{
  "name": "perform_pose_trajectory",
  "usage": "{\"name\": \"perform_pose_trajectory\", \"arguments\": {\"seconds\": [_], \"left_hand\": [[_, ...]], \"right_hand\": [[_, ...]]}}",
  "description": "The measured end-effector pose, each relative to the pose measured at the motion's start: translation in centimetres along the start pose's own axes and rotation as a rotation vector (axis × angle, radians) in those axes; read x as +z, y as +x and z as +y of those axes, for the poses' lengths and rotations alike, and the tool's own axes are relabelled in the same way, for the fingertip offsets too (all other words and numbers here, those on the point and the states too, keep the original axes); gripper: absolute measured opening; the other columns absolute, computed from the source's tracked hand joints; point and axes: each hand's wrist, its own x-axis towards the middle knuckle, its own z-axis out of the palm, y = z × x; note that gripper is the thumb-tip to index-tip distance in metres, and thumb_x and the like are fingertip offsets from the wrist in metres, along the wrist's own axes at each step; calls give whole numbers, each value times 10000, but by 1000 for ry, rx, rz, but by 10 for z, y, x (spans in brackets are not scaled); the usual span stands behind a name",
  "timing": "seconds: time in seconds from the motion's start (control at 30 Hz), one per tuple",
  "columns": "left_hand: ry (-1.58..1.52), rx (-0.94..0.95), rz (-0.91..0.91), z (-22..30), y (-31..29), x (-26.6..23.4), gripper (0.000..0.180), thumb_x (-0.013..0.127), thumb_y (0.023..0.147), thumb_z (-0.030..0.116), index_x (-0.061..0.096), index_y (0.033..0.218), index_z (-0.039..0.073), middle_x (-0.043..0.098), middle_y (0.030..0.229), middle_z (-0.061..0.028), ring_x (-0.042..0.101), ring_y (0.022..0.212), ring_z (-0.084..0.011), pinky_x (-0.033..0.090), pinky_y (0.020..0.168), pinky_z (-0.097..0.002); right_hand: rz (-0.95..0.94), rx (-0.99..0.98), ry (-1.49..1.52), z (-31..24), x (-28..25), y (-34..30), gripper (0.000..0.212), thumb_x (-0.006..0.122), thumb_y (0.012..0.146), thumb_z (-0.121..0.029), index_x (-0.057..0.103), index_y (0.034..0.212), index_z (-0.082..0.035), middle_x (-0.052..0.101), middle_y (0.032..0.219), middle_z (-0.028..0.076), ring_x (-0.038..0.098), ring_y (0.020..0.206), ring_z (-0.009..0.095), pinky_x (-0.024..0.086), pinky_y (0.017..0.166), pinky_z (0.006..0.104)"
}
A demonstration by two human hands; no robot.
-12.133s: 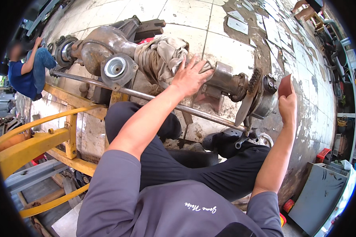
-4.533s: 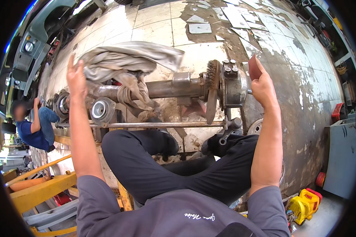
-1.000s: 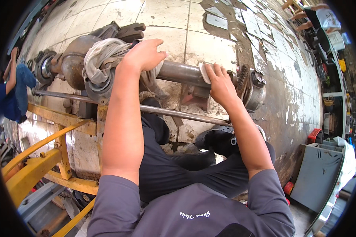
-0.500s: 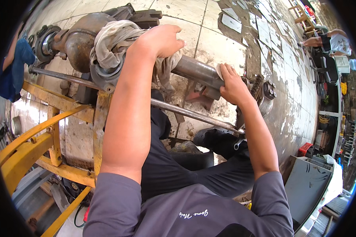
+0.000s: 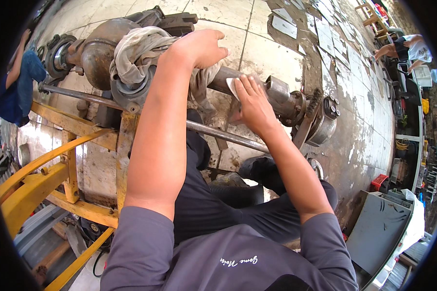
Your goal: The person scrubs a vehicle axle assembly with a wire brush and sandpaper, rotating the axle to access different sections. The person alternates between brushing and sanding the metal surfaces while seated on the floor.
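Observation:
A heavy metal vehicle axle (image 5: 223, 79) lies across the floor in front of me, with a bulging round housing (image 5: 99, 51) at the left. A grey-beige rag (image 5: 133, 56) is draped over the axle beside that housing. My left hand (image 5: 199, 47) rests over the rag's right end, fingers stretched out and thumb apart. My right hand (image 5: 255, 104) lies on the axle tube with fingers extended, pressing a pale stiff sheet (image 5: 233, 88), which looks like sandpaper, against the metal. Its face against the tube is hidden. A thin steel rod (image 5: 228, 136) runs nearer to me, below both hands.
A yellow metal frame (image 5: 77, 208) stands close on my left. Beyond it, another person (image 5: 22, 87) is partly visible. At the right are a grey metal cabinet (image 5: 378, 233) and a red crate (image 5: 378, 182). Broken tiles (image 5: 327, 39) lie at the far right; another person (image 5: 408, 48) is there.
My right hand has slid left along the axle tube with the pale sheet, uncovering the tube's right end. My left hand stays on the rag.

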Motion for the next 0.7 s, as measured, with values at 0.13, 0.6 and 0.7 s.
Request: {"name": "perform_pose_trajectory", "arguments": {"seconds": [0.13, 0.6, 0.7], "left_hand": [[20, -21, -9, 3, -5, -5, 608, 620, 912, 367, 476, 1408, 46, 580, 1324, -214, 566, 1222, -334, 452, 1019, -374], [11, 5, 31, -9, -5, -4, 604, 620, 910, 358, 480, 1401, 35, 613, 1279, -212, 586, 1194, -330, 457, 1007, -376], [-23, -9, 15, -5, -6, -7, 604, 623, 909, 353, 479, 1402, 35, 610, 1283, -215, 585, 1197, -327, 455, 1009, -380]], "right_hand": [[25, 168, 14, 7, 12, 26, 599, 487, 842, -40, 376, 1425, 43, 361, 1496, 262, 305, 1413, 421, 228, 1172, 509], [150, 311, 35, -23, 15, 34, 575, 490, 821, 15, 373, 1384, 39, 453, 1359, 313, 379, 1284, 568, 279, 1103, 598], [213, 308, 64, -13, 20, 36, 591, 498, 802, 38, 379, 1381, 29, 474, 1334, 296, 395, 1266, 568, 296, 1087, 605]]}}
